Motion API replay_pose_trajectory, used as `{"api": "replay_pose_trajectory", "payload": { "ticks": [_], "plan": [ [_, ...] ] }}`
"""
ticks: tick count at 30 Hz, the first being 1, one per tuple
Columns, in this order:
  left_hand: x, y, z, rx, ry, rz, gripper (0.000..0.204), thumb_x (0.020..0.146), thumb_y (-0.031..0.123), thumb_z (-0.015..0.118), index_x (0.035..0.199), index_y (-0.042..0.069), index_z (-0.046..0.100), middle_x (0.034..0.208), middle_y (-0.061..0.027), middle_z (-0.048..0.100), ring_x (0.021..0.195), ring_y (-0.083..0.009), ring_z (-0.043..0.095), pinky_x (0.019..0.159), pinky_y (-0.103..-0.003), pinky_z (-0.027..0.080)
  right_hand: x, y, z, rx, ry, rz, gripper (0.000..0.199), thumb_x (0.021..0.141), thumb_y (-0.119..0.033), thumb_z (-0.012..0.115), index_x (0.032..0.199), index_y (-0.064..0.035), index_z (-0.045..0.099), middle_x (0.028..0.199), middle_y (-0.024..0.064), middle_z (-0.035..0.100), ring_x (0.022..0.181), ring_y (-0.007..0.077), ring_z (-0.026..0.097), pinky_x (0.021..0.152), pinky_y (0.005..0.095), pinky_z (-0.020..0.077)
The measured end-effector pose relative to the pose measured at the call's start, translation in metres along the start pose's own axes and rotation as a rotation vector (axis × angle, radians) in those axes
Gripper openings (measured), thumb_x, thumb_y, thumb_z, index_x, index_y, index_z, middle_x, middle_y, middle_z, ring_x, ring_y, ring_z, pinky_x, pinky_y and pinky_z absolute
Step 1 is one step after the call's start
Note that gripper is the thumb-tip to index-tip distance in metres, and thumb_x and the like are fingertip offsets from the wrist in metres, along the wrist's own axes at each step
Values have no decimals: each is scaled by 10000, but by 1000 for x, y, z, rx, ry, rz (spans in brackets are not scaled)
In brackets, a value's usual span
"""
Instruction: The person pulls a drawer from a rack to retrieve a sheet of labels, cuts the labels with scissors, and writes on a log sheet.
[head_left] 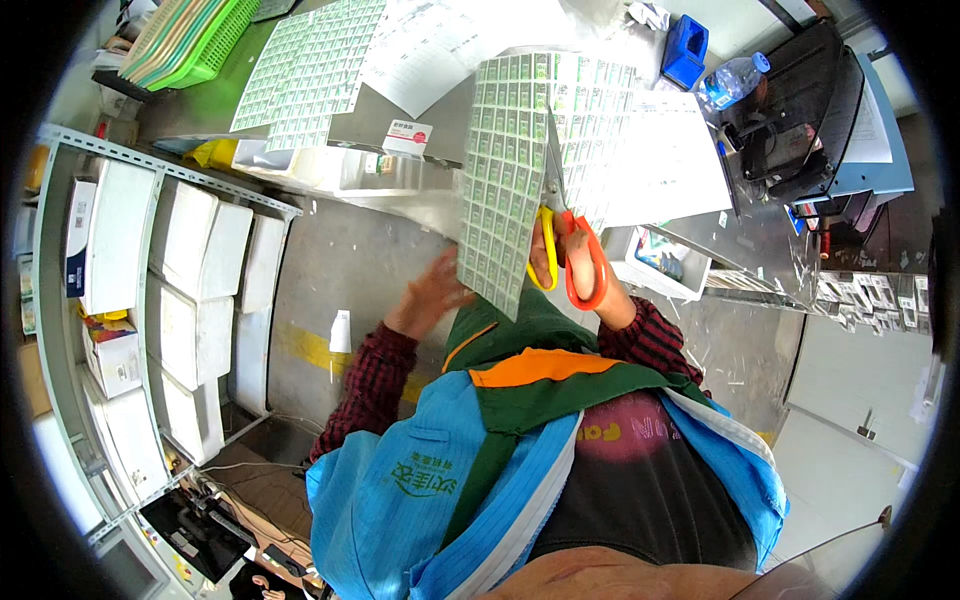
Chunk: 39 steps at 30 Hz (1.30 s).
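Observation:
My right hand (580,255) grips a pair of scissors (601,270) with one red and one yellow handle loop. Their metal blades point away from me along a sheet of small green-and-white labels (500,150), with printed rows on both sides of them. The sheet stands tilted up off the table edge, its lower corner hanging over my lap. At its lower left edge, my left hand (430,295) holds the sheet, with the fingertips partly hidden behind it. How far the cut runs, I cannot tell.
More label sheets (310,70) and white papers (430,60) lie on the table. A green basket (215,45) stands far left. At the right are a blue holder (685,50), a plastic bottle (735,80) and a black tray (815,110). White bins (185,235) fill the left shelf.

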<state>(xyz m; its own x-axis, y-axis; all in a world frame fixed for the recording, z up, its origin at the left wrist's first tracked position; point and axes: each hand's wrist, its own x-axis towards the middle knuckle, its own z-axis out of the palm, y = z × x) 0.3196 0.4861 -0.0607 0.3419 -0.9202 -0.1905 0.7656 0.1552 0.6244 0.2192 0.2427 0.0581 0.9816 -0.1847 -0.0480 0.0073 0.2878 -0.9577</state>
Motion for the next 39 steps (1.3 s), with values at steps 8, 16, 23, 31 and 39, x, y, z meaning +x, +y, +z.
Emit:
{"api": "replay_pose_trajectory", "payload": {
  "ticks": [8, 16, 23, 31, 39],
  "plan": [
    [54, 96, 18, 260, 23, 217, 776, 877, 404, 599, 1467, 68, 225, 1413, -136, 408, 1268, -256, 437, 1049, -412, 366, -15, -22, 12, 52, -274, -13, 482, 940, -471, 436, 904, 2, 520, 612, 32, 498, 525, 115, 483, 510, 242, 370],
    [72, 174, 123, 369, 28, 167, 486, 812, 23, 677, 1264, 4, 499, 1160, -115, 617, 1040, -238, 607, 897, -357, 496, -22, -53, -18, -354, -257, -80, 433, 925, -420, 418, 946, 0, 520, 690, 39, 516, 591, 117, 507, 556, 245, 394],
    [93, 222, 169, 776, -32, 17, 355, 811, 63, 677, 1153, -6, 609, 1088, -114, 654, 964, -204, 627, 879, -344, 503, -31, -99, -40, -767, -213, -124, 273, 816, -161, 447, 988, 25, 547, 672, 58, 485, 591, 161, 492, 569, 297, 411],
    [110, 240, 200, 837, -110, -55, 353, 811, 74, 686, 1149, -4, 619, 1089, -107, 660, 939, -174, 645, 873, -313, 507, -36, -132, -61, -795, -263, -26, 245, 825, -187, 526, 965, 11, 563, 728, 135, 578, 627, 266, 587, 598, 350, 455],
    [114, 238, 218, 840, -75, -37, 333, 824, 74, 676, 1144, 3, 622, 1072, -89, 666, 934, -150, 638, 862, -295, 498, -40, -138, -69, -695, -230, -75, 280, 837, -221, 481, 929, 30, 564, 664, 58, 532, 562, 149, 531, 539, 288, 428]
  ]
}}
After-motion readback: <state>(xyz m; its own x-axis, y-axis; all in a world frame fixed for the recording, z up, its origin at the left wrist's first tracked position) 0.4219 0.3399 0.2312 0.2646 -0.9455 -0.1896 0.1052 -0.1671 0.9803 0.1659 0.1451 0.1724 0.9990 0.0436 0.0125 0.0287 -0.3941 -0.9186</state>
